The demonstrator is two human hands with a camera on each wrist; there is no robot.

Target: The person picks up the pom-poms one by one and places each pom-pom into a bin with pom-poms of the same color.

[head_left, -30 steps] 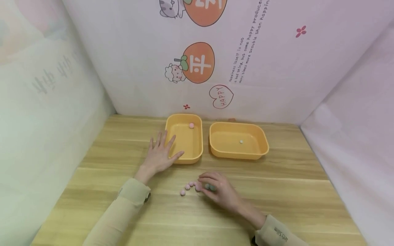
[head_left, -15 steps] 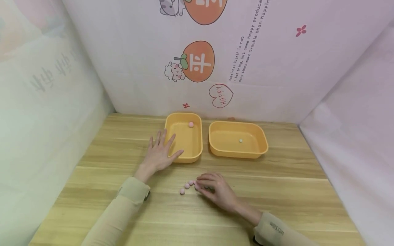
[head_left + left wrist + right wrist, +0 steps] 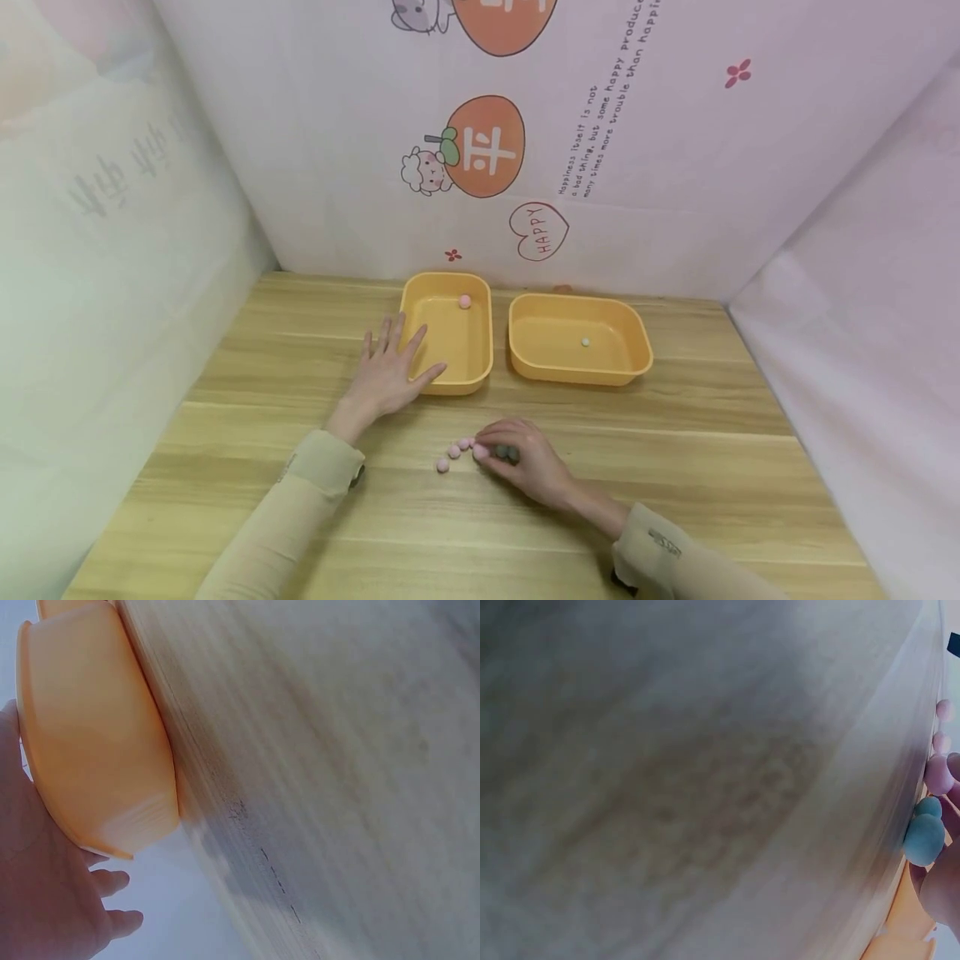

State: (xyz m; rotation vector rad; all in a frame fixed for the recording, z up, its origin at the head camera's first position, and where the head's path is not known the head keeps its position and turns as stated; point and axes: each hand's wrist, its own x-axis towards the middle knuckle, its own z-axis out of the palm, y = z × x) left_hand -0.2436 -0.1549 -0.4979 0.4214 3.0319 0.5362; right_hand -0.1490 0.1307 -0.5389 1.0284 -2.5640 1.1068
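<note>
My left hand [image 3: 386, 375] lies with spread fingers over the near left rim of an upright-standing yellow plastic tub [image 3: 480, 387]. In the left wrist view the tub's outer wall [image 3: 97, 727] fills the upper left beside that hand. A pink ball [image 3: 465, 302] lies inside this tub. Thumb and forefinger of my right hand [image 3: 531, 462] pinch a larger pink ball [image 3: 479, 452] at the tabletop. Several smaller pink balls [image 3: 453, 452] trail off to its left. Blue-green balls [image 3: 924, 838] sit beneath the right palm, partly hidden from the head view.
A second yellow tub [image 3: 577, 375], turned sideways, stands to the right with one small pale ball [image 3: 586, 342] in it. Both tubs are near the back edge of the wooden table [image 3: 420, 533]. White printed cloth [image 3: 337, 167] encloses the back and sides.
The right thumb and forefinger have drawn in around the larger pink ball. My left hand keeps its place on the tub, and the head view has shifted slightly.
</note>
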